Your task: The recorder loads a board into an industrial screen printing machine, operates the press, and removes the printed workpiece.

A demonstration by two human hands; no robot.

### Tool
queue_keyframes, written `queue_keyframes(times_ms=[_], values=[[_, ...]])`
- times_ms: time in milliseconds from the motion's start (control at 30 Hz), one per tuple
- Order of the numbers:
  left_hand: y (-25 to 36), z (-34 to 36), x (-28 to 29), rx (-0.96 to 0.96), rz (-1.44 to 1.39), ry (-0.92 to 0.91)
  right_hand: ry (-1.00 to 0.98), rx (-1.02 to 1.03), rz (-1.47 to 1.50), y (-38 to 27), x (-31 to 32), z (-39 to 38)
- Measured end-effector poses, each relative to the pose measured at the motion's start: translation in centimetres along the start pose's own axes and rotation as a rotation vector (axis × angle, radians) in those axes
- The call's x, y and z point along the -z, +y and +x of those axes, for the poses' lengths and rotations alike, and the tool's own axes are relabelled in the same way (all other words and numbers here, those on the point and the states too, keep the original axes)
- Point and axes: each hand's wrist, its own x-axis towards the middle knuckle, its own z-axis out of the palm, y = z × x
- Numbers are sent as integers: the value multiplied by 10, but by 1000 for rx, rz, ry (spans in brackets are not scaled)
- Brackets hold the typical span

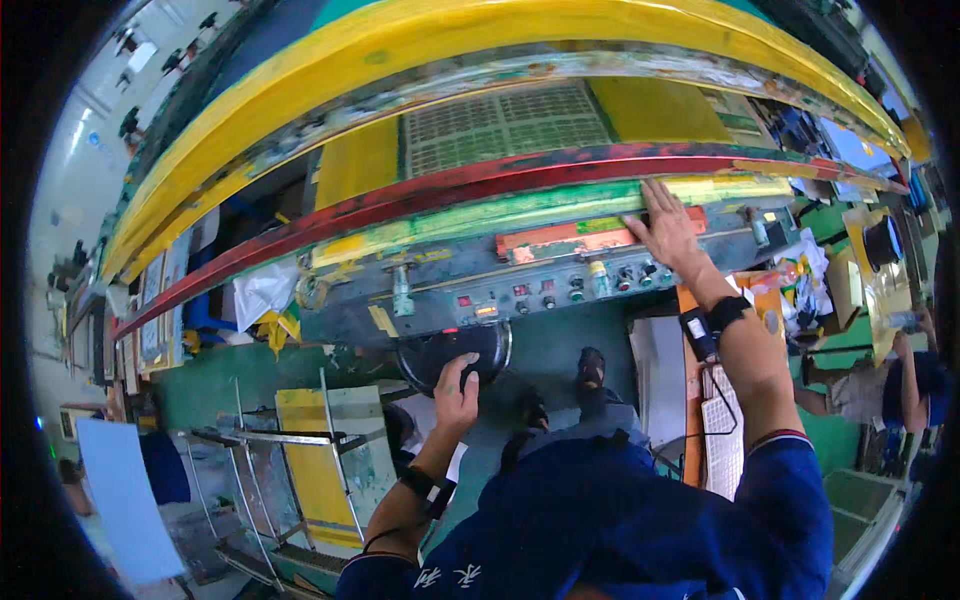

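My right hand (665,230) reaches forward with its fingers stretched out over the green-and-yellow taped front edge (480,216) of a large machine. Its fingertips are close to a long red bar (450,187), and nothing shows in its grasp. Just under the palm lies an orange-red strip (560,246) on the machine's ledge. My left hand (457,395) is lower, in front of the control panel (530,300), open with loosely bent fingers and holding nothing visible. Behind it is a round black object (420,358). Past the bar, a patterned mesh panel (505,125) sits between yellow areas.
A thick yellow beam (480,30) arches across the far side. On the left stands a metal rack (290,438) with a yellow panel, and white plastic (266,295) hangs nearby. An orange-edged bench (690,390) is at my right, with another person (890,390) beyond.
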Motion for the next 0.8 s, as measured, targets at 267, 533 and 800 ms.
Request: queue_keyframes(times_ms=[267, 533, 800], values=[[69, 92, -63, -99, -37, -174, -168, -12, 15, 26, 10, 4], [150, 229, -183, -588, 120, -314, 65, 205, 153, 120, 31, -15], [157, 270, -264, -475, 397, -267, -36, 195, 145, 161, 29, -15]])
